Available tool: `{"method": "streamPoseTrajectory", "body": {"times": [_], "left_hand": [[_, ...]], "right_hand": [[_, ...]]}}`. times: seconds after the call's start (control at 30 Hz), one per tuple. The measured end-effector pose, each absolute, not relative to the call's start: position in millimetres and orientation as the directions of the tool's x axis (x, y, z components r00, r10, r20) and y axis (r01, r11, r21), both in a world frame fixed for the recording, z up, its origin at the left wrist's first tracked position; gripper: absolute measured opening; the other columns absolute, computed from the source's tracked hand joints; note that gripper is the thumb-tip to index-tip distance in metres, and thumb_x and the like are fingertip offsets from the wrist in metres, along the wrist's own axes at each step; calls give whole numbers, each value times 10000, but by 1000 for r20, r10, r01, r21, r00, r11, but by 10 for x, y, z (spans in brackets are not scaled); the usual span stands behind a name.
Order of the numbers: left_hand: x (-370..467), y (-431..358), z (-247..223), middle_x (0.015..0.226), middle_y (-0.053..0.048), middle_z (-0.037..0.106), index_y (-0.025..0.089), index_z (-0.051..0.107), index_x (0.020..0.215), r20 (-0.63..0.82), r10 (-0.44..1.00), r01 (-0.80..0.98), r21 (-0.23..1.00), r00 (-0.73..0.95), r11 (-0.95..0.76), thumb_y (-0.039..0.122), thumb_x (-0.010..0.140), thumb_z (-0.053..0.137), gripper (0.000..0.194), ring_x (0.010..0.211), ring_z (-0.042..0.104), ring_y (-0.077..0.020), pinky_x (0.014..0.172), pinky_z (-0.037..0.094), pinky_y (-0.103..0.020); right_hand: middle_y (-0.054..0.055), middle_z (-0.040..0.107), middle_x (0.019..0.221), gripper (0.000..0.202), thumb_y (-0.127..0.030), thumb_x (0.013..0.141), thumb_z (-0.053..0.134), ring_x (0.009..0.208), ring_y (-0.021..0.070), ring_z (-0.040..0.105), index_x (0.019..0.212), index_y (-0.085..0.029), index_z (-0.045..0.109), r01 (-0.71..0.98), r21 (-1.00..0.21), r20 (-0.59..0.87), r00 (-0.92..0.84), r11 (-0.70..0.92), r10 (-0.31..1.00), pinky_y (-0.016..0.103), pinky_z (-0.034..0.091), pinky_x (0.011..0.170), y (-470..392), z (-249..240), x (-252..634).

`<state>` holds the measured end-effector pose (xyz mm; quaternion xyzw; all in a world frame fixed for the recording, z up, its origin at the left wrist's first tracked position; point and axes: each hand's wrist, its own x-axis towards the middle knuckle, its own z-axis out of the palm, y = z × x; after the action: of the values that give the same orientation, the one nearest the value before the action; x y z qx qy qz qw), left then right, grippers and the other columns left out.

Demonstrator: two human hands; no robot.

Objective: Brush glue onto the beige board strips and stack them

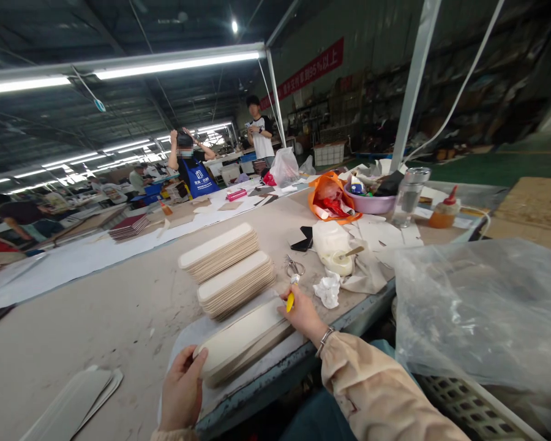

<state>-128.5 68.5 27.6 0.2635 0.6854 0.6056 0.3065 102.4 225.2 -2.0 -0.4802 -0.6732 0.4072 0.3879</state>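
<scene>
A long, pale panel with rounded ends [243, 337] tops a low stack near the table's front edge. At its near end my left hand [183, 383] is closed, thumb on top and fingers curled at the side. My right hand [303, 312] is at the far end, fingers closed around a small yellow tool with a whitish tip [290, 301]; its exact kind is unclear. Just beyond lie two neat stacks of similar panels, a farther stack [218, 248] and a nearer stack [234, 285]. Small scissors [295, 266] rest by the right hand.
Crumpled white paper [327, 290] and an open tub with a stick [338, 262] sit right of the scissors. Behind are an orange bag [331, 197], purple basin [371, 201], glass jar [409, 197] and red-capped bottle [444, 211]. Loose strips [76, 401] lie front left. Two people stand beyond.
</scene>
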Motion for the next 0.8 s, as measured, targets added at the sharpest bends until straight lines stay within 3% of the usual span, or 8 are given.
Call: {"method": "streamPoseTrajectory", "body": {"times": [0.13,0.3,0.4,0.5,0.6,0.8], "left_hand": [[-1214,738,412,729,26,636,187,577,761,-159,730,-223,975,-665,9,396,532,744,352,732,611,-179,640,507,-269],[-1119,752,483,751,4,673,160,608,761,-255,763,-433,901,-594,-36,281,522,786,322,824,640,-212,726,534,-287],[-1058,747,469,811,-29,695,145,626,782,-327,770,-537,843,-548,-24,207,623,717,194,875,647,-229,760,545,-316],[-993,733,434,973,-80,693,147,636,930,-447,764,-622,779,-465,78,194,773,578,173,930,644,-244,782,550,-380],[-931,711,394,1109,-103,653,172,604,1063,-522,764,-643,742,-379,188,239,856,495,243,958,639,-246,791,549,-433],[-863,681,334,1138,-117,635,138,604,1051,-430,738,-529,840,-520,117,152,829,550,228,955,637,-194,774,575,-363]], "right_hand": [[-29,567,811,267,-229,701,602,677,134,559,858,-224,385,-8,-971,235,-224,239,946,262,441,662,2252,33,1053],[-81,403,652,323,-277,674,671,561,97,420,821,-223,389,-122,-962,260,-132,245,956,213,370,546,2297,-12,1053],[-89,389,634,356,-319,653,690,527,89,402,807,-227,383,-233,-959,200,-151,162,968,205,361,500,2326,-6,1057],[-87,396,653,401,-349,619,717,525,81,402,803,-232,380,-330,-940,151,-164,90,975,195,374,483,2342,38,1084],[-84,398,677,433,-344,595,743,539,73,404,805,-230,383,-373,-926,130,-151,65,980,184,384,486,2350,79,1120],[-81,418,712,447,-348,598,768,571,78,437,808,-236,390,-426,-905,62,-172,-17,983,193,439,510,2356,97,1139]]}}
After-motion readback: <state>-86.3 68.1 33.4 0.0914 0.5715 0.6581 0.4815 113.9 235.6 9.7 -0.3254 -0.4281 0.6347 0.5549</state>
